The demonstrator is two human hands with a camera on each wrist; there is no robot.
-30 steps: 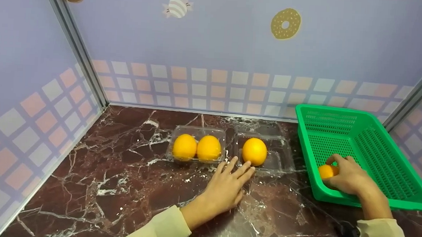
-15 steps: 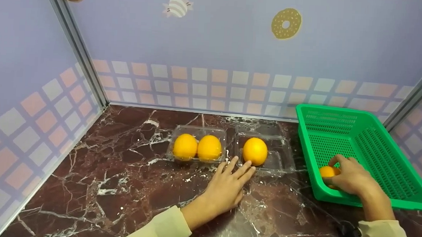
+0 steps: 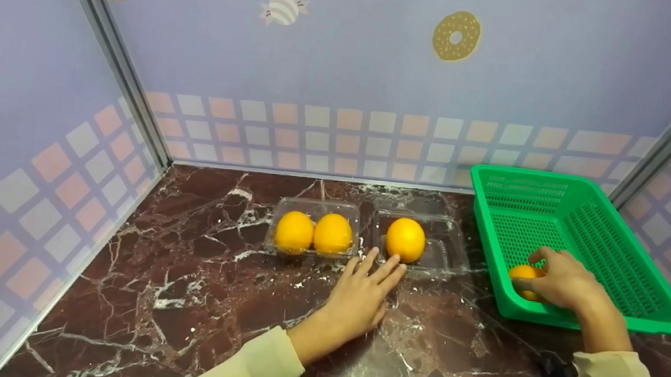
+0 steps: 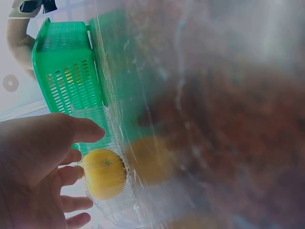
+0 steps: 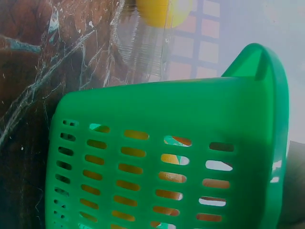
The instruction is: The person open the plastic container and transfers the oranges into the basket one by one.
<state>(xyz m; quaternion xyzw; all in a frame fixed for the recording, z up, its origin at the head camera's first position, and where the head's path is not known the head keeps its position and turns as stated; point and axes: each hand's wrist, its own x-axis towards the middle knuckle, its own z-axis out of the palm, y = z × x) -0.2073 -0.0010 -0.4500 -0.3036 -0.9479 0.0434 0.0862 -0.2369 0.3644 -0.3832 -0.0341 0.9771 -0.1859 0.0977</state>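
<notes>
Inside the green basket (image 3: 536, 305), at its near left corner, my right hand (image 3: 566, 281) grips an orange (image 3: 525, 274) with curled fingers and thumb. The right wrist view shows mostly the basket's slotted wall (image 5: 190, 102), which hides most of the grip. My left hand (image 3: 358, 302) lies with spread fingers on the counter, fingertips at the near edge of a clear plastic box (image 3: 444, 249). That box holds one orange (image 3: 406, 240) in its left half. In the left wrist view this orange (image 4: 104, 174) sits just beyond the fingers.
Left of that box stands a second clear plastic box (image 3: 317, 206) holding two oranges (image 3: 333, 233) side by side. The dark red marbled counter (image 3: 220, 303) meets a patterned back wall (image 3: 319, 67). The basket occupies the right side, near the right wall.
Within the basket, my right hand and the orange have shifted slightly to the right, and more of the orange shows. My left hand and the boxes stay in place.
</notes>
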